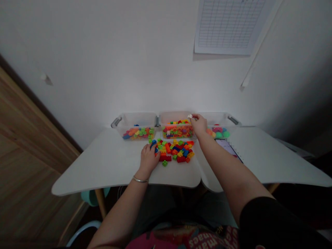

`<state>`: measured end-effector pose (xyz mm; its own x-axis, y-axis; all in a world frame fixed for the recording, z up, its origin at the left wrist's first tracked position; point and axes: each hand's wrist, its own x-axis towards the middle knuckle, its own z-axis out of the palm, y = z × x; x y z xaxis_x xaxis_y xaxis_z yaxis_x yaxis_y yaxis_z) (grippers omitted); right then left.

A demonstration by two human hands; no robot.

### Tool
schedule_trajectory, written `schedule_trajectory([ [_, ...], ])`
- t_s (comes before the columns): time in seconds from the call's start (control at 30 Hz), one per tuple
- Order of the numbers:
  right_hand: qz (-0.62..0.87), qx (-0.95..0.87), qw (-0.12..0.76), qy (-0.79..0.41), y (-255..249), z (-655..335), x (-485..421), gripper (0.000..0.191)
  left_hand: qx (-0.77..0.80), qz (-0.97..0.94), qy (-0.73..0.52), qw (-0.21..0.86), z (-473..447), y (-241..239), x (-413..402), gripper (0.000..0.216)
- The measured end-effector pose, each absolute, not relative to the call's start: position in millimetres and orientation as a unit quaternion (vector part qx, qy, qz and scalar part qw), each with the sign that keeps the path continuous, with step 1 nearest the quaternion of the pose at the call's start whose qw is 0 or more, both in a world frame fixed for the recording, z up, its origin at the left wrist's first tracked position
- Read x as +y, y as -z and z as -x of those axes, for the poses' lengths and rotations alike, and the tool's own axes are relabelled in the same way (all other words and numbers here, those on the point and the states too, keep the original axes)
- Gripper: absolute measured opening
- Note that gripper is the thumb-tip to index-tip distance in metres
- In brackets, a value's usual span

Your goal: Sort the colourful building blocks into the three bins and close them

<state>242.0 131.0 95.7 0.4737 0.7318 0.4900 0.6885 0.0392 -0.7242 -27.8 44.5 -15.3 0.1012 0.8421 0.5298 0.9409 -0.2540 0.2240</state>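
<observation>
My right hand (199, 124) is raised over the right side of the middle clear box, its fingers pinching a small white toy brick (190, 116). Beneath it, the middle box (172, 116) holds a mix of coloured bricks and small pieces. A pile of toy bricks (178, 149) in red, yellow, green, orange and blue lies on the table in front of that box. At the pile's left edge my left hand (149, 157) has its fingers curled over a blue toy brick (153, 142). One green brick (165, 163) lies apart at the near side.
To the left stands a clear box (140, 117) of coloured pieces, and to the right another clear box (215, 117) with round coloured pieces. A phone (228, 148) lies right of my right forearm. The white table (103, 169) has a front edge near my body; a wall rises behind.
</observation>
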Motion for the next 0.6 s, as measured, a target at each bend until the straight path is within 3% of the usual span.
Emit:
schedule_trajectory([
  [0.37,0.592,-0.504,0.622,-0.095,-83,-253,136,0.032,-0.606,0.74,0.277,0.087,28,17,47,0.047],
  [0.6,0.505,-0.581,0.635,0.06,-63,-257,84,0.018,-0.601,0.739,0.29,0.09,28,17,46,0.046],
])
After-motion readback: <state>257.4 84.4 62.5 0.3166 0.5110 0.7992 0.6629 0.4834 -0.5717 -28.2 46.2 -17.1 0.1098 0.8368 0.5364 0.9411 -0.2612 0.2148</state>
